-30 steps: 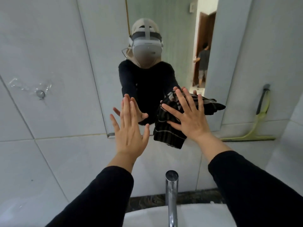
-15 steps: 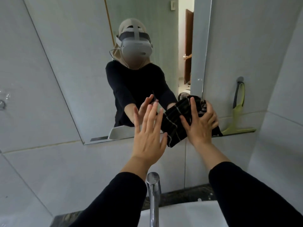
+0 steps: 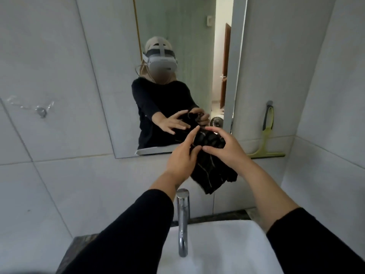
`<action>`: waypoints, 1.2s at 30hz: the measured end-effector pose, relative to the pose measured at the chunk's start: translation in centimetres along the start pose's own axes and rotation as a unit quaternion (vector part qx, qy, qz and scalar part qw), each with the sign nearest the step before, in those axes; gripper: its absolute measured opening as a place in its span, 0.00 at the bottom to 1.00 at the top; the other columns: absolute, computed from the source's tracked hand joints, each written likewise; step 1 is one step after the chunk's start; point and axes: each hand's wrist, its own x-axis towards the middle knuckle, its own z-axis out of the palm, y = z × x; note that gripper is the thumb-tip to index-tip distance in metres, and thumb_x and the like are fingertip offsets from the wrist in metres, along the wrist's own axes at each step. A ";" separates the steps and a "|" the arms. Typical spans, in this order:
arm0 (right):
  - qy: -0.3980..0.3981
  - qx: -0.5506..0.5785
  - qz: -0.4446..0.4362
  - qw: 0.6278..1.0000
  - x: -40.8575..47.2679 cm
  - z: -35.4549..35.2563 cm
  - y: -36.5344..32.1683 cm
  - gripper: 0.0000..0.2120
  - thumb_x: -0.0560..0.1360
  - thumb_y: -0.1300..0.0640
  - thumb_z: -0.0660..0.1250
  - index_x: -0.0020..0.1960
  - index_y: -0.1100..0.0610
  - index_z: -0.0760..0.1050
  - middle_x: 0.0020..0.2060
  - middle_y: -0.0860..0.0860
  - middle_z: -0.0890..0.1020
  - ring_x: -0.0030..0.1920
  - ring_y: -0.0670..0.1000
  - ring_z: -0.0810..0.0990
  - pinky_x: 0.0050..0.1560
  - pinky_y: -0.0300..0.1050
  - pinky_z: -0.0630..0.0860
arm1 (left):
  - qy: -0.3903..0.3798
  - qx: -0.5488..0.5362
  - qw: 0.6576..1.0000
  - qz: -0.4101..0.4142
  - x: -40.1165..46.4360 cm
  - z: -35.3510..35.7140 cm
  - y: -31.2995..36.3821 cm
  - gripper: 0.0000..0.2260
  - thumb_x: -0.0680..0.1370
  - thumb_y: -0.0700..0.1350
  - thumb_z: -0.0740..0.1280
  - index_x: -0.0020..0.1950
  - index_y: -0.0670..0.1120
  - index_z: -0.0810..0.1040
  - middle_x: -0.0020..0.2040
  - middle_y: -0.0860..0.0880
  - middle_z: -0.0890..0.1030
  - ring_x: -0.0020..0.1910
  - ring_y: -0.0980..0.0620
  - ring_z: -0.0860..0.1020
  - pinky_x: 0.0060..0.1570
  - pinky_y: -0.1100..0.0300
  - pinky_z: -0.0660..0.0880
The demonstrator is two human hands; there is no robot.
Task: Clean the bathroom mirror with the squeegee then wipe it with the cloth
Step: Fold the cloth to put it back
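Note:
The bathroom mirror (image 3: 183, 46) hangs on the tiled wall ahead and reflects me. A black striped cloth (image 3: 212, 171) is bunched just below the mirror's lower right corner. My right hand (image 3: 227, 149) grips its top, fingers curled around the fabric. My left hand (image 3: 181, 159) touches the cloth from the left with fingers spread; whether it grips is unclear. The yellow-green squeegee (image 3: 265, 135) with a black handle stands against the wall to the right, its blade on a narrow ledge.
A chrome faucet (image 3: 182, 220) rises in front of me over the white sink (image 3: 223, 248). A small metal wall fitting (image 3: 41, 111) sits on the left tiles. A side wall closes in at the right.
The cloth has come off the mirror and dropped lower, now bunched. My left hand moved right from the glass onto the cloth. The view tilted down.

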 end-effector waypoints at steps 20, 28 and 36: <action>-0.023 -0.094 -0.198 0.975 4.6 19.5 -18.5 0.11 0.76 0.59 0.67 0.56 0.52 0.82 0.47 0.50 0.76 0.50 0.46 0.74 0.55 0.37 0.71 | 0.191 0.246 0.950 -0.033 -7.5 -29.0 -2.0 0.15 0.82 0.42 0.57 0.61 0.54 0.79 0.49 0.51 0.75 0.50 0.51 0.75 0.52 0.59 0.70; 0.006 -0.165 -0.191 0.967 6.6 27.8 -20.9 0.10 0.77 0.53 0.64 0.54 0.45 0.82 0.44 0.45 0.71 0.48 0.48 0.76 0.44 0.45 0.75 | 0.193 0.303 0.931 -0.060 -8.6 -34.7 -6.8 0.16 0.77 0.53 0.67 0.64 0.58 0.76 0.48 0.54 0.71 0.47 0.53 0.74 0.50 0.56 0.74; 0.063 -0.181 -0.207 0.960 11.2 33.8 -22.5 0.12 0.79 0.55 0.61 0.58 0.48 0.80 0.46 0.48 0.71 0.44 0.50 0.77 0.41 0.45 0.74 | 0.256 0.338 0.905 -0.031 -4.5 -38.8 -11.9 0.15 0.78 0.47 0.65 0.65 0.56 0.76 0.47 0.53 0.69 0.47 0.52 0.72 0.46 0.57 0.71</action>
